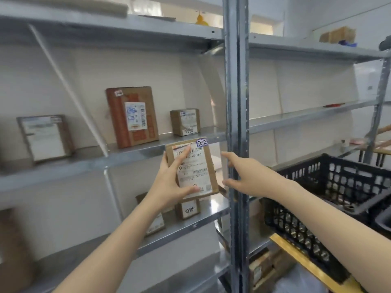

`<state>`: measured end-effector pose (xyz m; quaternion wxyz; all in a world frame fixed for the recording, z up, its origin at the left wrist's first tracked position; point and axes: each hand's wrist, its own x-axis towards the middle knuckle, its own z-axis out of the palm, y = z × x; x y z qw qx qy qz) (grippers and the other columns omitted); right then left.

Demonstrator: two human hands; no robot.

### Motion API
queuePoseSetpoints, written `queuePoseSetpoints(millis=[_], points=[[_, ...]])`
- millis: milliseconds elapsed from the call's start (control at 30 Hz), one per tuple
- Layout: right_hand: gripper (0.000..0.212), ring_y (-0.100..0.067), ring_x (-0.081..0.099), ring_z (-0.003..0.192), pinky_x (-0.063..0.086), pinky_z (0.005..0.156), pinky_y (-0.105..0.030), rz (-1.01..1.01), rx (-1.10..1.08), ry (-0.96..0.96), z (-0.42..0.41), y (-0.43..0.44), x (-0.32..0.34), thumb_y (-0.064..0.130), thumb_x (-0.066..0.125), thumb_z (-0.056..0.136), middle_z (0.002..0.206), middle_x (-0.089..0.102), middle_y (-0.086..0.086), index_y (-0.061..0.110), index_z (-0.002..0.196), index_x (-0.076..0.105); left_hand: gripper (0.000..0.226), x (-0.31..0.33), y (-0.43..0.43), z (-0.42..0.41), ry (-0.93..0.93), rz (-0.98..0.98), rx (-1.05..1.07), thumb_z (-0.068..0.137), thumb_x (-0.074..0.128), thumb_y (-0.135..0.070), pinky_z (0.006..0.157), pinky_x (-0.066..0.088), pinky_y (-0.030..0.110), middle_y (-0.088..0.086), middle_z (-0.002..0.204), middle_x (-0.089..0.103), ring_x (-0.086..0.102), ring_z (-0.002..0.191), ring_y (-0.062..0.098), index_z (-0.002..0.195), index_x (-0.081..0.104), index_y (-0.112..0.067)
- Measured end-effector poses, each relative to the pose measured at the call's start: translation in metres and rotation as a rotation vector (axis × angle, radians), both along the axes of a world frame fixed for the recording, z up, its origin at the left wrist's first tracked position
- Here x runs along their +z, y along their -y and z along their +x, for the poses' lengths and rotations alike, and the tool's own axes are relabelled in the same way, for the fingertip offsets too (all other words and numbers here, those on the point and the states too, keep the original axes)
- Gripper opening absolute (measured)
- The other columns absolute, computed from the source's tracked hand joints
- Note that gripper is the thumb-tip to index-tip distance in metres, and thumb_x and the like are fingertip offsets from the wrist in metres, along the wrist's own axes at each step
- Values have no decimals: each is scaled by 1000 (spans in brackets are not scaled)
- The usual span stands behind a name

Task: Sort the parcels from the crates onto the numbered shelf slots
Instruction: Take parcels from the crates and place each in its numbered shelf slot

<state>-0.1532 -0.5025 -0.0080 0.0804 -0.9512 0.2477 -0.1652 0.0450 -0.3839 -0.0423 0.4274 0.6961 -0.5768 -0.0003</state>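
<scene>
Fingers (pixel 183 154) of the left hand (pixel 169 182) held a small brown parcel (pixel 200 172) upright, with the index laid across its white label and the thumb pressed along its bottom edge. On the other side the right hand (pixel 249 174) had its fingers (pixel 228 155) spread wide and gripped nothing. Its thumb lay just beside the parcel's right edge; whether it touched could not be told. A sticker reading 2-2 (pixel 202 142) sat on the parcel's top right corner.

Just right of the parcel stood a grey upright post (pixel 237 102), and the right hand crossed in front of it. A black lattice crate (pixel 296 225) rested on a yellow board (pixel 300 254) under the right forearm. Behind the parcel ran the lower shelf (pixel 186 229), with a little box (pixel 188 209) standing below the left thumb. On the middle shelf (pixel 127 156), just above the parcel, three boxes stood apart: a red-brown box (pixel 132 117), a small carton (pixel 185 122) and a blurred flat box (pixel 45 137). White wall (pixel 31 81) closed the back.
</scene>
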Motion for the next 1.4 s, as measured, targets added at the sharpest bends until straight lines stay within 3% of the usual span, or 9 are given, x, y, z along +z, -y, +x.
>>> queuePoseSetpoints(millis=[167, 400, 567, 700, 800, 967, 1100, 1200, 1400], points=[[90, -21, 54, 125, 41, 105, -34, 33, 114, 37, 15, -39, 5, 39, 60, 93, 145, 49, -2, 25, 155, -4, 103, 7, -59, 2, 1, -48, 121, 69, 87, -24, 105, 24, 13, -1, 148, 24, 31, 130, 5, 136, 20, -65], [94, -20, 57, 120, 44, 104, -34, 78, 258, 26, 21, -86, -9, 40, 62, 92, 141, 53, -1, 34, 153, -9, 102, -11, -134, -15, -110, -10, 274, 70, 86, -20, 99, 25, 7, 2, 142, 27, 38, 126, 8, 143, 24, -56], [94, -12, 63, 95, 46, 90, -27, 85, 342, -28, 38, -128, -29, 35, 64, 92, 137, 54, -2, 30, 154, -7, 103, -33, -194, -22, -192, -19, 371, 69, 86, -18, 112, 30, 24, -1, 141, 27, 38, 127, 7, 141, 25, -59], [93, -17, 56, 118, 41, 101, -28, 76, 423, -41, 62, -167, -31, 36, 63, 92, 140, 51, 2, 30, 154, -6, 102, -37, -237, -18, -216, -70, 435, 69, 86, -18, 114, 28, 25, -3, 145, 25, 36, 132, 7, 141, 26, -60], [94, -16, 54, 121, 40, 102, -27, 21, 489, -69, 84, -199, -31, 39, 63, 91, 139, 53, 1, 28, 154, -5, 103, -37, -276, -7, -221, -105, 498, 69, 86, -19, 116, 27, 27, -7, 148, 21, 33, 134, 5, 141, 26, -61], [92, -7, 57, 96, 42, 96, -23, -21, 585, -102, 126, -258, -45, 42, 60, 92, 138, 52, 4, 30, 153, -8, 107, -48, -362, 33, -196, -100, 659, 67, 87, -25, 117, 29, 46, 0, 159, 9, 22, 146, 18, 135, 18, -73], [93, -18, 48, 125, 37, 105, -28, -61, 675, -129, 170, -323, -63, 49, 56, 92, 140, 51, 6, 30, 153, -12, 104, -59, -436, 59, -211, -159, 715, 71, 86, -20, 116, 28, 34, -4, 152, 18, 30, 139, 12, 137, 21, -68], [92, -20, 48, 124, 38, 103, -29, -58, 718, -139, 201, -386, -76, 51, 55, 92, 135, 55, 3, 32, 153, -11, 103, -63, -493, 83, -203, -195, 706, 71, 85, -14, 110, 27, 20, -9, 151, 16, 32, 135, 5, 141, 24, -60], [89, -20, 55, 117, 45, 95, -30, -22, 745, -125, 264, -502, -78, 46, 55, 94, 127, 61, -3, 28, 155, -7, 108, -70, -607, 142, -160, -97, 756, 71, 85, -16, 118, 27, 39, -4, 161, -2, 20, 146, 15, 136, 19, -71]])
